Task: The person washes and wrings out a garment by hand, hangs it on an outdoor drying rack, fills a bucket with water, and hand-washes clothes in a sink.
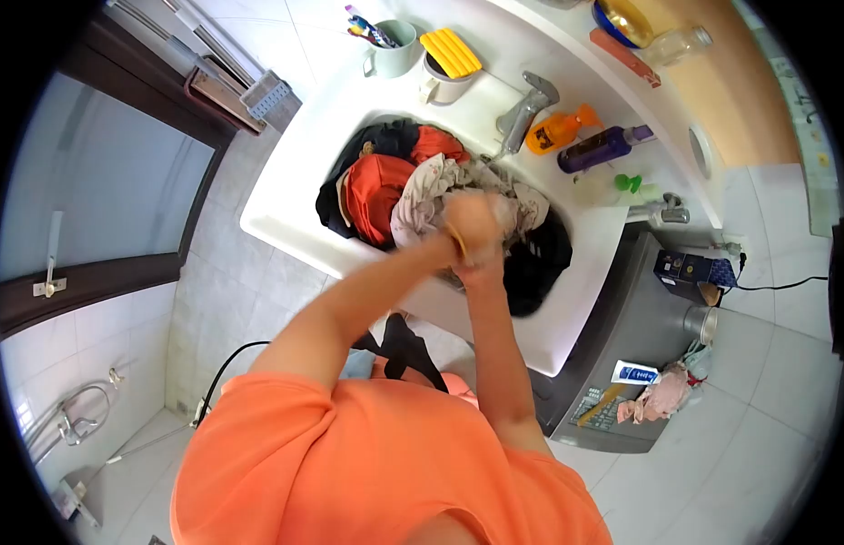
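A white washbasin (pixel 281 218) holds a heap of clothes. My left hand (pixel 476 222), blurred by motion and with a band at its wrist, looks closed on a pale floral garment (pixel 422 195). Close against it, my right hand (pixel 483 265) grips the same garment; the left hand partly hides it, and its fingers are smeared. A red garment (pixel 376 191) lies left of the pale one. Black clothing (pixel 538 263) fills the basin's right side, with more dark cloth behind the red.
Along the basin's back stand a faucet (pixel 528 113), an orange bottle (pixel 562 129), a purple bottle (pixel 603 148), a mug under a yellow sponge (pixel 450 53) and a toothbrush cup (pixel 392 53). A grey washing machine (pixel 612 336) is at right, a door (pixel 104 173) at left.
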The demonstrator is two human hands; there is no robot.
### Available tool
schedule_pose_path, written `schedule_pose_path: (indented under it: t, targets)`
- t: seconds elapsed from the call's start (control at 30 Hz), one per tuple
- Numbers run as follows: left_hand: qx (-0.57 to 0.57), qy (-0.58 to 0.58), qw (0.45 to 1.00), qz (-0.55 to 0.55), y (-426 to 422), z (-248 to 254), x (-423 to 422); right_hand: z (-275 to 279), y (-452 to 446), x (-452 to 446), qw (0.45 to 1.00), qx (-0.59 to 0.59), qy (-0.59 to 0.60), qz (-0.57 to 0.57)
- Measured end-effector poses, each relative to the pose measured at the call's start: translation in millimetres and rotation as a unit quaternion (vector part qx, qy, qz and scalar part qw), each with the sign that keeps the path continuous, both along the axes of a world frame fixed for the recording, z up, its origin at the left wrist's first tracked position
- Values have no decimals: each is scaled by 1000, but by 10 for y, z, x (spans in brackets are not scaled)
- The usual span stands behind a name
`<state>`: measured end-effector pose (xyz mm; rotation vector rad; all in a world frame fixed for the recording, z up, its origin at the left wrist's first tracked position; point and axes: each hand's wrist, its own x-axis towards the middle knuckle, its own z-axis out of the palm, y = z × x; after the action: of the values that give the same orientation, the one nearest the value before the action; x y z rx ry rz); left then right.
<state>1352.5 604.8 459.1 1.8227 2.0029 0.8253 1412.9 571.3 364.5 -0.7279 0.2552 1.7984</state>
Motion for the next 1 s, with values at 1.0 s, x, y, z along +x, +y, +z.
schedule_pose_path:
  t: [1.0]
  targets:
    - [-112,-44,889,-443,186,-142,-652,451,-308,153,997,-75,-17,-23]
